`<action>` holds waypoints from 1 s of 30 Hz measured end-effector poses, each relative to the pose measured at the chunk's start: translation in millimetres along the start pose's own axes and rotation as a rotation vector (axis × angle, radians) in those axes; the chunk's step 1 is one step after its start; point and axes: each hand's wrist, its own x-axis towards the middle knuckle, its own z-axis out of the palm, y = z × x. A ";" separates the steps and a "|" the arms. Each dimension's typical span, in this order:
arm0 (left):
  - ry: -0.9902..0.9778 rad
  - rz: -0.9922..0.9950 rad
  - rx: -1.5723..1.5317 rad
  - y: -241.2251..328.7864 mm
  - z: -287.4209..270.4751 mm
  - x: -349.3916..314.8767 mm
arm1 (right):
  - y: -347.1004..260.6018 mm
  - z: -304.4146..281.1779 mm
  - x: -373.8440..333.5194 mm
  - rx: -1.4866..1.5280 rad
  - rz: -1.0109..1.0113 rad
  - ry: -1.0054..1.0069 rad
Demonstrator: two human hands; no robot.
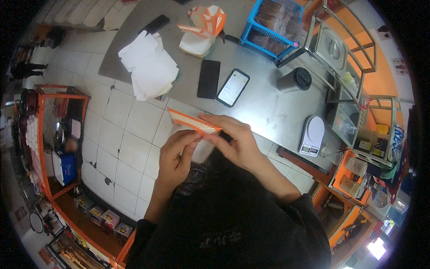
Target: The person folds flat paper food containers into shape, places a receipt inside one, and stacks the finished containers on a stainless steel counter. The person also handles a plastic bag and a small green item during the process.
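In front of my body, beyond the table's near edge, I hold an orange-and-white folded paper carton (pixel 190 121) in both hands. My left hand (pixel 178 154) pinches its lower edge, thumb against the fingers. From the other side my right hand (pixel 235 138) grips the right end, fingers along the top and thumb below. A pale flap of the carton shows under my hands; the rest is hidden by them. Farther off on the steel table (pixel 264 105) lies a loose stack of white flat cartons (pixel 150 67). Several orange-and-white folded cartons (pixel 208 22) are heaped behind it.
A dark phone (pixel 208 79) and a phone with a lit screen (pixel 233 88) lie side by side. To the right stand a lidded grey tumbler (pixel 291 81) and a white kitchen scale (pixel 313 130). A blue basket rack (pixel 268 24) holds packets at the back.
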 end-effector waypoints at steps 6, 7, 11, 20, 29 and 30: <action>0.291 0.139 0.078 -14.4 -8.7 11.4 | 13.0 -9.8 -13.0 -0.055 -0.159 -0.053; 0.211 0.162 0.066 -16.7 -15.7 10.6 | 13.7 -6.3 -16.1 0.020 -0.115 -0.040; 0.130 0.120 -0.160 -26.7 -23.3 2.6 | 22.0 6.5 -18.3 0.109 -0.004 -0.075; -0.021 -0.013 -0.214 -55.1 -14.0 -4.6 | 32.8 10.2 -23.0 0.014 -0.005 -0.002; 0.422 -0.041 0.069 -68.7 -5.5 -0.7 | 33.5 24.9 -5.2 -0.104 0.299 -0.046; 0.386 -0.004 0.051 -71.0 -6.2 5.4 | 38.1 19.9 -5.1 -0.175 0.384 -0.130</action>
